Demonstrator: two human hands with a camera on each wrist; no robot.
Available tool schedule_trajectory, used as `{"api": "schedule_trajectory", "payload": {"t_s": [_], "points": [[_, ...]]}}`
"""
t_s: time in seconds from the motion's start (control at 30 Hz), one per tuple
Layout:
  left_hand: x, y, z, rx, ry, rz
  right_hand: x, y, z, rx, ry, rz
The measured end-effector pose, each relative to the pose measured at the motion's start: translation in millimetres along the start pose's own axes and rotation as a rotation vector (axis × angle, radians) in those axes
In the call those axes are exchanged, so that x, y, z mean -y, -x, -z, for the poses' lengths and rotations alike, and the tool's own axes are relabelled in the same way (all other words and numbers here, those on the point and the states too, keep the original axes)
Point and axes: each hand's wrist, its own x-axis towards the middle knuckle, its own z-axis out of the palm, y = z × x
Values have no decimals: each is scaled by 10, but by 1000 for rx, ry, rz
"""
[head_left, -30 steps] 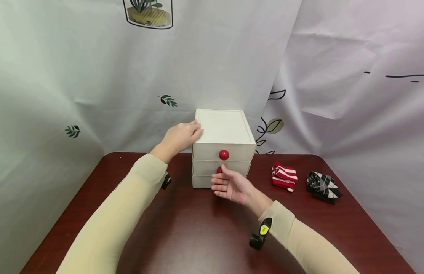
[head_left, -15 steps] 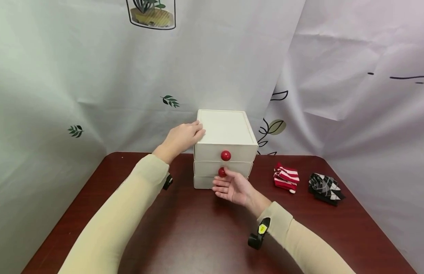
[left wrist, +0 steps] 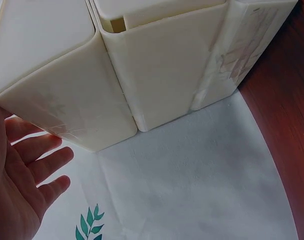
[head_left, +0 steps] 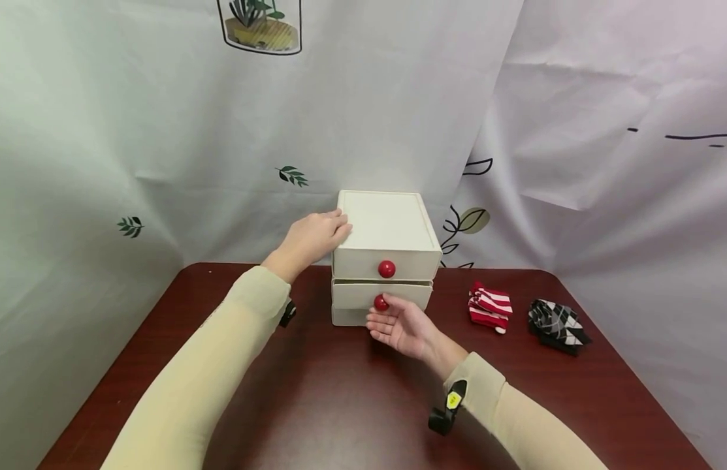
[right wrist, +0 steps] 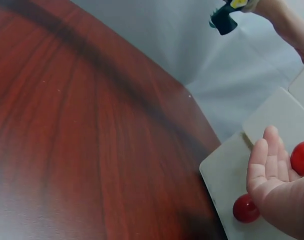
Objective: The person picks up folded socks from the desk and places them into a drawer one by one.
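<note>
A white three-drawer cabinet (head_left: 387, 219) with red knobs stands at the back of the table. My left hand (head_left: 313, 236) rests on its upper left edge; in the left wrist view, several fingers (left wrist: 51, 162) of that hand reach along the side, loosely spread. My right hand (head_left: 407, 328) pinches the red knob (head_left: 381, 302) of the middle drawer (head_left: 354, 295), thumb on the near side. That drawer stands slightly out, with a narrow dark gap along its top. Above it, the top drawer's knob (head_left: 387, 269) is untouched. The bottom knob (right wrist: 246, 208) shows below the right hand in the right wrist view.
Red-and-white striped folded socks (head_left: 489, 308) lie right of the cabinet. Farther right is a black, grey and white checked folded cloth bundle (head_left: 556, 323). The dark red wooden table (head_left: 316, 405) meets a pale printed curtain (head_left: 398, 98) behind.
My right hand has taken hold of the middle knob and drawn that drawer a little toward me. The left hand stays on the cabinet's edge. The view has shifted slightly.
</note>
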Motion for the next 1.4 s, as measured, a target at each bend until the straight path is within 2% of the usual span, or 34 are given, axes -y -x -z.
{"api": "schedule_trajectory", "payload": {"t_s": [0.43,0.97,1.4], "points": [[-6,2,-12,-33,-34,-30,-202,322,6,97,-33,-53],[-37,0,-21,-17,-44,-31,-452,685,27,169,-29,-75],[-18,2,9,-14,-41,-13,-530,754,60,233,15,-86]]}}
